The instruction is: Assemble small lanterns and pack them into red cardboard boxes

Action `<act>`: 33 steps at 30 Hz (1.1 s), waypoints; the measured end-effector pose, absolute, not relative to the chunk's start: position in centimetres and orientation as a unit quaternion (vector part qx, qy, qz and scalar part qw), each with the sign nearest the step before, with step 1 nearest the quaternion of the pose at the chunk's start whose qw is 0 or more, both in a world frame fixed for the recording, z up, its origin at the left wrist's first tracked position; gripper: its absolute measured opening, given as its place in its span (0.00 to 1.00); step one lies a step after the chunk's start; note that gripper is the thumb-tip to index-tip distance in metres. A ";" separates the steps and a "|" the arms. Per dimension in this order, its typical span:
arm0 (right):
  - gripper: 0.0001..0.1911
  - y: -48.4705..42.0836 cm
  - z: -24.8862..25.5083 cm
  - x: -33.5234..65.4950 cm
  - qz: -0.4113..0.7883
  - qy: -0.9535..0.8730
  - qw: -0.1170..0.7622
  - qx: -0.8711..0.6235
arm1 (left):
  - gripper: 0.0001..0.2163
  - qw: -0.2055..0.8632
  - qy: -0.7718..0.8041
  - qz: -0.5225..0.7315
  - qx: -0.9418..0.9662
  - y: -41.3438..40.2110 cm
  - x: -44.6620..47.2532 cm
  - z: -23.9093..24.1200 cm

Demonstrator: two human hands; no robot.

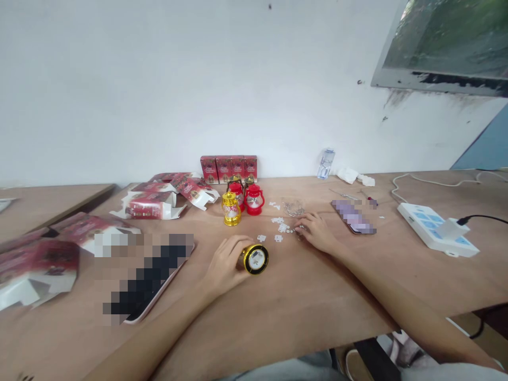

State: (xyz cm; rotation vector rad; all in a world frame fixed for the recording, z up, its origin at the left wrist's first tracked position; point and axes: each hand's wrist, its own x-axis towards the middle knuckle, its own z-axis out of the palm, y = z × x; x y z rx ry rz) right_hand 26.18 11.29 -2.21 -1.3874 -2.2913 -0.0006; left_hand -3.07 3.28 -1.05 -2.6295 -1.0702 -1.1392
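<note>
My left hand (226, 263) grips a small gold lantern (255, 259) lying on its side on the wooden table (301, 296), its round base turned toward me. My right hand (317, 230) rests further right with fingertips pinched at small white plastic pieces (280, 227) scattered on the table; what it pinches is too small to make out. Behind them stand a gold lantern (231, 208) and two red lanterns (254, 199), upright.
Red boxes (229, 168) line the wall, and opened red-and-white boxes (153, 203) lie at the left. A blurred flat device (143, 275) lies front left, a phone (353, 216) at the right, a white power strip (436, 228) with cables far right, and a small bottle (326, 163) by the wall.
</note>
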 end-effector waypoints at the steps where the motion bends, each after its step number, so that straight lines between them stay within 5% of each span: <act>1: 0.08 11.3 -2.1 26.3 0.000 -0.833 0.232 -0.502 | 0.15 0.039 -0.352 -0.368 -0.859 3.3 -3.1 -1.0; 27: 0.12 10.0 -2.0 24.8 -0.095 -0.853 0.194 -0.475 | 0.14 0.023 -0.368 -0.351 -0.861 2.9 -3.0 -0.6; 33: 0.11 9.3 -1.8 24.0 -0.069 -0.820 0.345 -0.451 | 0.12 0.005 -0.386 -0.403 -0.829 2.8 -2.8 -0.7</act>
